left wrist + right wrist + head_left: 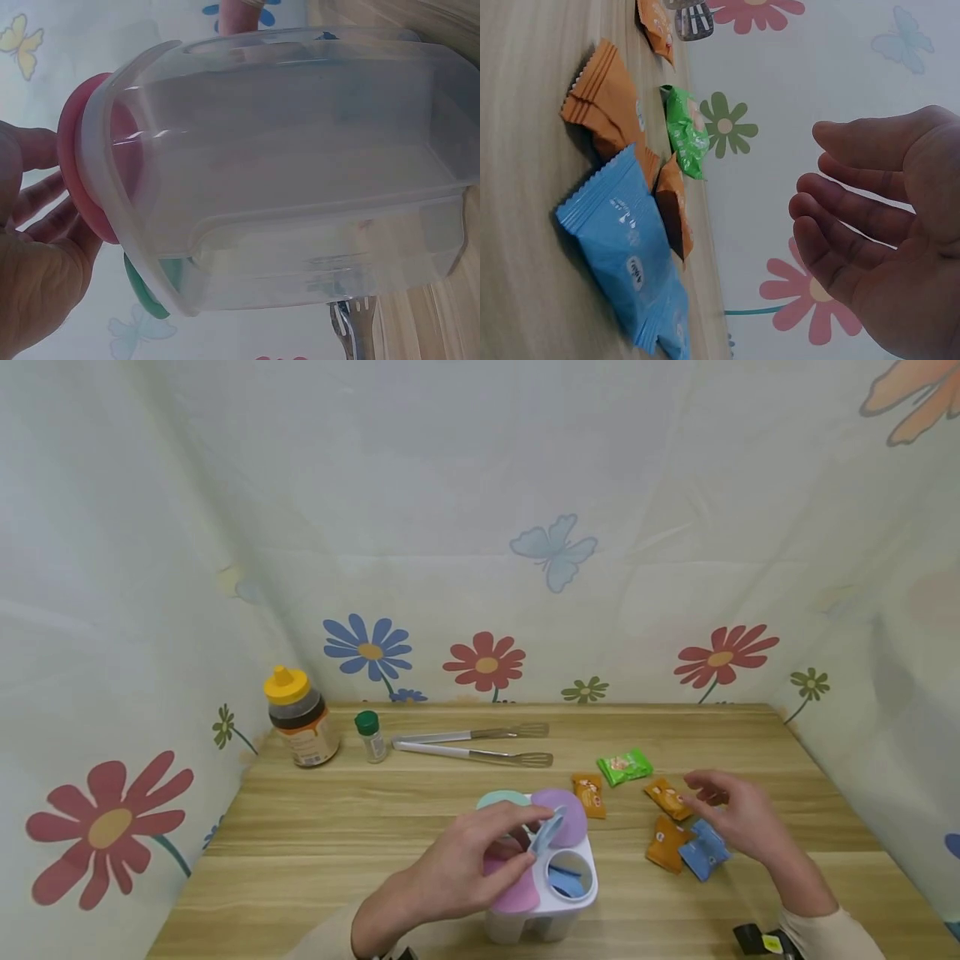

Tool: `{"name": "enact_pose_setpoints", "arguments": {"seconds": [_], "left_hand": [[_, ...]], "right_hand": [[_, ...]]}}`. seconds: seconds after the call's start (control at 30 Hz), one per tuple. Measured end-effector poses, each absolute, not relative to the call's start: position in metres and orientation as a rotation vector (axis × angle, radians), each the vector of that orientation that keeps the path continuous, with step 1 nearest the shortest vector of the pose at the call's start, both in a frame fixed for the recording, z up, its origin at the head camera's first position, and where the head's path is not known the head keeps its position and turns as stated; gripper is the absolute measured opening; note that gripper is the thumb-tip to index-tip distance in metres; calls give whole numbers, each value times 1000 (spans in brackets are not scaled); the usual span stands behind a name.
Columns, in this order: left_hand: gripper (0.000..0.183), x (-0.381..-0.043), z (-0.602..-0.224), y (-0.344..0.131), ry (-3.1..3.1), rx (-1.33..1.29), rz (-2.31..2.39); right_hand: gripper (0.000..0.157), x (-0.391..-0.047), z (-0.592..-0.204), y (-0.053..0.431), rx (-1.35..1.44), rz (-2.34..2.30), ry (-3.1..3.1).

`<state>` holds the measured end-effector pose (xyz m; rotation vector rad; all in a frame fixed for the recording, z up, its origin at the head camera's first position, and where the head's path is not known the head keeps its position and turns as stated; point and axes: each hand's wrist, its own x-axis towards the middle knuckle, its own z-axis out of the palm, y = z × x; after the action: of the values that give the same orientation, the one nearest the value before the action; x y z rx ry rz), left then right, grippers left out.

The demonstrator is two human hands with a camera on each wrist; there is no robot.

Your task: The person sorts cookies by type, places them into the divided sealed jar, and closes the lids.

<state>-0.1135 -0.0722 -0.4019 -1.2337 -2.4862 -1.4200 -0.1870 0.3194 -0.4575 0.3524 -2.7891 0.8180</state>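
Observation:
My left hand (468, 864) pinches a light blue lid (548, 831) between thumb and fingers, tilted on edge above a container (582, 906) with round openings. The front right opening shows blue packets (566, 882) inside; green (504, 797), purple (564, 817) and pink (517, 893) lids cover the others. In the left wrist view the container's clear wall (300, 142) hides the blue lid. My right hand (738, 814) hovers with loosely bent fingers and nothing in them, beside an orange packet (667, 798). Near it lie another orange packet (666, 843) and a blue packet (622, 247).
A green packet (626, 767) and a further orange packet (589, 795) lie behind the container. Metal tongs (472, 745), a green-capped shaker (371, 737) and a yellow-topped bottle (302, 718) are at the back left of the wooden table (315, 835). A flowered curtain (420, 585) closes the back.

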Motion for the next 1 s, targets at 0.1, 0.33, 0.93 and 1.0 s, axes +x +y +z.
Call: {"name": "enact_pose_setpoints", "arguments": {"seconds": [0.1, 0.33, 0.93, 1.0], "left_hand": [[49, -113, -402, -72, -2493, -1230, -1422], [48, -112, -402, -71, -2489, -1230, -1441], [49, -113, -403, -73, -2484, -1232, -1397], [49, -113, -403, -73, -2490, -1227, -1400]], "right_hand": [[34, -187, -461, 321, 324, 826, -2827], [37, -188, -469, 329, 282, 787, -2923], [45, -193, -485, 347, 207, 759, -3073], [44, -194, -487, 349, 205, 751, -3066]]}}
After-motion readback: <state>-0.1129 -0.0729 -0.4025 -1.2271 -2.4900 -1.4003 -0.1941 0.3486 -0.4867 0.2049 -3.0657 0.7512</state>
